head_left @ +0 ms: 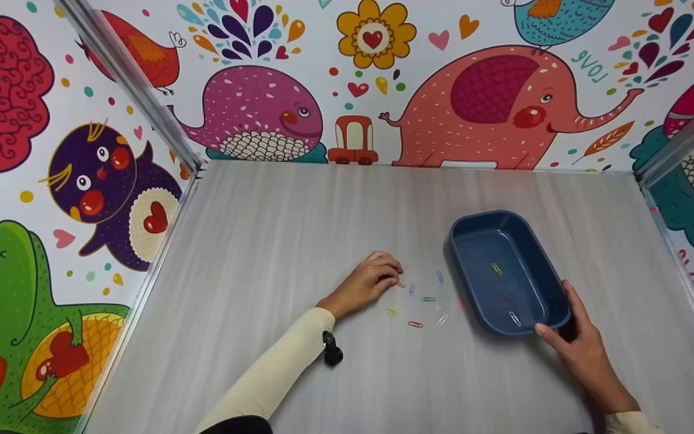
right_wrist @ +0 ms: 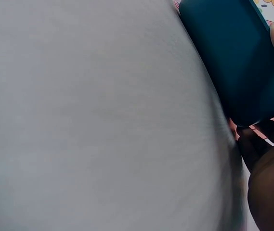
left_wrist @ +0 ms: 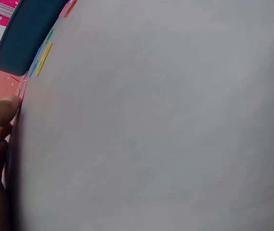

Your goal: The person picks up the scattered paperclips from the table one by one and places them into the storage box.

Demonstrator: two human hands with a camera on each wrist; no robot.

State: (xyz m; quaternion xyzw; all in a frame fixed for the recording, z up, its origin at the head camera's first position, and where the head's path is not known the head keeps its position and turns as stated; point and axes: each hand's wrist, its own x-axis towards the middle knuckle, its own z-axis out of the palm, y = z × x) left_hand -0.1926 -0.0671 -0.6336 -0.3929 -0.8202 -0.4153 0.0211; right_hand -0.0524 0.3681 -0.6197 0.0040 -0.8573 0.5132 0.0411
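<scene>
My left hand point(head_left: 366, 283) is low over the table, its fingertips pinching a pink paper clip point(left_wrist: 23, 88) at the tabletop. To its right lie several loose clips, among them a blue clip point(head_left: 411, 289), a green clip point(head_left: 428, 299), a yellow clip point(head_left: 392, 312), a red clip point(head_left: 415, 324) and a white clip point(head_left: 441, 320). My right hand point(head_left: 585, 343) grips the near right corner of a dark blue plastic tub point(head_left: 464, 274), thumb at the rim and fingers along the outside. Inside the tub are several clips, including a yellow one point(head_left: 497, 269) and a white one point(head_left: 514, 319).
The wood-grain table point(head_left: 299, 223) meets a printed back wall point(head_left: 377, 78) with cartoon animals. Metal frame posts point(head_left: 136, 84) stand at the corners. Another blue clip point(head_left: 440, 277) and a pink clip point(head_left: 460, 303) lie close to the tub's left side.
</scene>
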